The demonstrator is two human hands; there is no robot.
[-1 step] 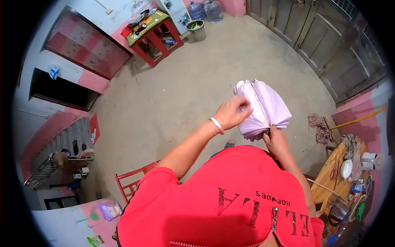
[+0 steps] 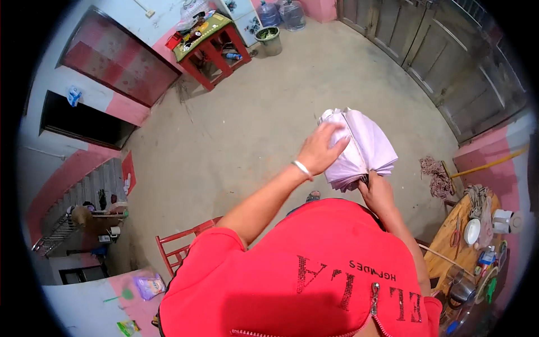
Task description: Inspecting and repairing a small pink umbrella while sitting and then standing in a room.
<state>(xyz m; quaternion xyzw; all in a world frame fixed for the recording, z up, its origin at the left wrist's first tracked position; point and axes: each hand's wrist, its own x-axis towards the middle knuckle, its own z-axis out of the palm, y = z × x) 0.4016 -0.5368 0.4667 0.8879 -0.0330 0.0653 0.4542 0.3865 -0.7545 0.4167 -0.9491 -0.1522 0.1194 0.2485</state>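
A pale lilac folded umbrella [image 2: 362,147], canopy bunched in pleats, held upright above the floor.
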